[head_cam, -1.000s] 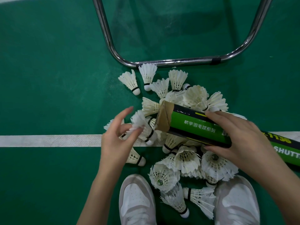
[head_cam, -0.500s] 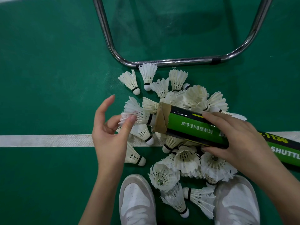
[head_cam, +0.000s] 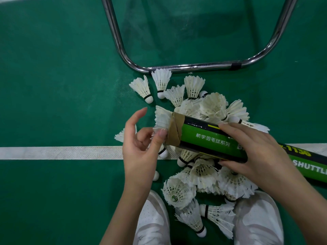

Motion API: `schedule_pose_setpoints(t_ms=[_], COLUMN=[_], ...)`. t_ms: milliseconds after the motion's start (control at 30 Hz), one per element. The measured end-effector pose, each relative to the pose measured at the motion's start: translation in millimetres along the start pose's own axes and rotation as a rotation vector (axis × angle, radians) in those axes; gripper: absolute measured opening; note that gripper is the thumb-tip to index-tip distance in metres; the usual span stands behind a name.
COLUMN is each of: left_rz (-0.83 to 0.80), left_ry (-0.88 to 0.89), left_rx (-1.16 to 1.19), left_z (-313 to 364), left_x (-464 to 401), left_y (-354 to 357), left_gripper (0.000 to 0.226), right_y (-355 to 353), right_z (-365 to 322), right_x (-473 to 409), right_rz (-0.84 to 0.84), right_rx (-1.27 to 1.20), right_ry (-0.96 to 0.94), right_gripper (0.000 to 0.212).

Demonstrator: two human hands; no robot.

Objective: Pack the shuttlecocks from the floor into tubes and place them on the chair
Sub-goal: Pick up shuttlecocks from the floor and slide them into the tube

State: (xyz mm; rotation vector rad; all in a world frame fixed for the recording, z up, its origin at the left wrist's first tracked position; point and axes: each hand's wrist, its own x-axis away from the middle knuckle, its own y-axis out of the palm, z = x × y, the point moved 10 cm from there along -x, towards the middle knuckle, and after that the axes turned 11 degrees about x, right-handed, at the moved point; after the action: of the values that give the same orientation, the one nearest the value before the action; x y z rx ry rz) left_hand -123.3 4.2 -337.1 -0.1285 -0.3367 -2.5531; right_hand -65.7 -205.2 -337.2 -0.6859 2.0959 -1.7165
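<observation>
The left hand [head_cam: 141, 152] is pinching the feather skirt of a shuttlecock [head_cam: 161, 119] between thumb and a bent finger, with the index finger lifted clear. The shuttlecock is sitting partway in the open, tape-wrapped mouth of the tube [head_cam: 208, 140], feathers fanning out toward the left. The right hand [head_cam: 251, 152] is gripping the green tube around its middle, fingers over the top and thumb beneath, holding it nearly level above the pile [head_cam: 203, 175].

To seat the shuttlecock well, the tube should be kept steady and in line with it, and the push should be applied evenly on the feather rim, not on a single feather, since the feathers look thin and easily bent. Whether other shuttlecocks are already inside cannot be told, as the tube wall is hiding its contents.

Many loose shuttlecocks are lying on the green floor [head_cam: 53, 85], heaped beneath the tube and spreading between the white shoes [head_cam: 152, 225]. A white line [head_cam: 62, 152] is crossing the floor under the hands. The metal chair frame [head_cam: 185, 67] is standing just beyond the pile; one shuttlecock is touching or nearly touching its bar. The seat is not in view. The low-held tube risks brushing the heap below.
</observation>
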Motion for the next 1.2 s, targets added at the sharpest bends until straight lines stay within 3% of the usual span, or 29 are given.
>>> schedule_pose_setpoints(t_ms=[100, 200, 267, 533, 900, 1200], left_rz=[-0.064, -0.112, -0.129, -0.187, -0.235, -0.382], left_ry=[-0.033, -0.030, -0.007, -0.049, -0.107, -0.127], left_rx=[-0.039, -0.166, -0.250, -0.217, -0.157, -0.206], left_z=[-7.7, -9.7, -7.0, -11.0, -17.0, -21.4], left_x=[1.8, 3.9, 5.5, 4.0, 1.2, 7.0], left_y=[4.1, 10.5, 15.2, 19.4, 18.8, 32.9], left_gripper=[0.048, 0.073, 0.076, 0.087, 0.087, 0.086], right_y=[-1.6, -1.6, -1.3, -1.0, -1.2, 0.8], right_z=[0.0, 0.1, -0.1, -0.7, -4.6, -4.3], right_x=[0.0, 0.7, 1.1, 1.7, 1.1, 1.8], right_rz=[0.014, 0.014, 0.014, 0.023, 0.027, 0.018], right_rx=[0.000, -0.008, -0.005, -0.002, 0.002, 0.010], right_ry=[-0.001, -0.002, -0.001, -0.003, -0.014, -0.011], right_gripper=[0.086, 0.087, 0.088, 0.089, 0.090, 0.091])
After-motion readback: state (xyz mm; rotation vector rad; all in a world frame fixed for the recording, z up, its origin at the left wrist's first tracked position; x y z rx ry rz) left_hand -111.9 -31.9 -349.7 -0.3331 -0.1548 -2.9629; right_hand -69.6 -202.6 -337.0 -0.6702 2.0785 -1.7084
